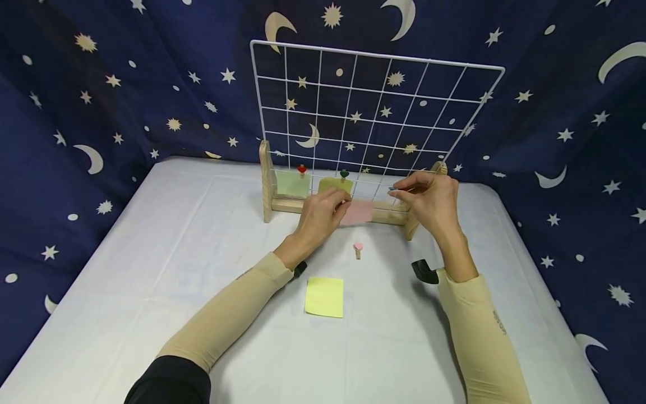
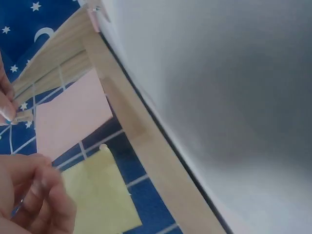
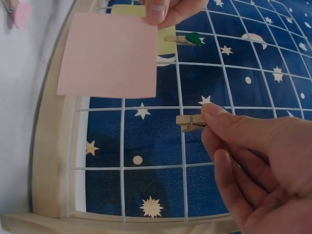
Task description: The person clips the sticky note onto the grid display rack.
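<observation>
My left hand (image 1: 323, 216) pinches a pink sticky note (image 3: 109, 56) by its corner, in front of the lower part of a white wire grid (image 1: 378, 112). To the right, my right hand (image 1: 435, 202) holds a small wooden clothespin (image 3: 190, 122) between thumb and forefinger, close to the grid wires. A blue bit shows at the clothespin in the head view. On the grid hang a green note (image 1: 292, 184) under a red heart clothespin (image 1: 301, 169) and a yellow-green note (image 3: 165, 41) under a green heart clothespin (image 3: 187, 39).
The grid stands in a wooden base (image 1: 287, 205) on a white-covered table (image 1: 212, 235). In front lie a pink heart clothespin (image 1: 358, 249) and a yellow sticky note (image 1: 324, 297). Dark blue cloth (image 1: 166, 73) with moons and stars hangs behind.
</observation>
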